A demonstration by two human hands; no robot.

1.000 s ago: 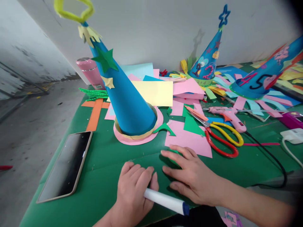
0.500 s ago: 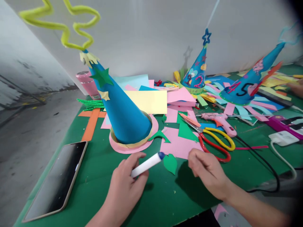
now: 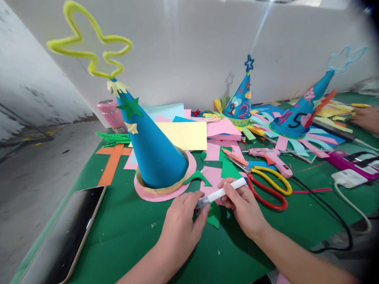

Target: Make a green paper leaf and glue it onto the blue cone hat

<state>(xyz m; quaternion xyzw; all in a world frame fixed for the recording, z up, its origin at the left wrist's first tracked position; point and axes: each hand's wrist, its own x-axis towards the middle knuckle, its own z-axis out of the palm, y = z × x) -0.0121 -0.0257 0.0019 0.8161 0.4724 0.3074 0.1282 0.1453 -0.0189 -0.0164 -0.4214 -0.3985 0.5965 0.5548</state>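
A white marker (image 3: pixel 217 195) with a dark blue end lies slantwise between my two hands. My left hand (image 3: pixel 183 221) has its lower left end between thumb and fingers. Near the blue end, my right hand (image 3: pixel 245 209) pinches the barrel. Beneath the marker, a green paper leaf (image 3: pixel 213 217) is partly hidden by my hands. Just beyond my left hand stands a blue paper cone hat (image 3: pixel 161 154) with a pink brim, star cutouts and a yellow pipe-cleaner shape on top. A curved green paper scrap (image 3: pixel 198 176) touches its brim.
Red-and-yellow scissors (image 3: pixel 268 187) and a pink glue gun (image 3: pixel 274 157) with a black cord lie to the right. A phone (image 3: pixel 63 232) rests at left. Two decorated cone hats (image 3: pixel 239 100) stand behind among paper strips. Another person's hand (image 3: pixel 367 118) shows at far right.
My right hand has moved up and left and taken hold of the marker's blue-end side. My left hand has shifted right with the marker. The view has tilted upward.
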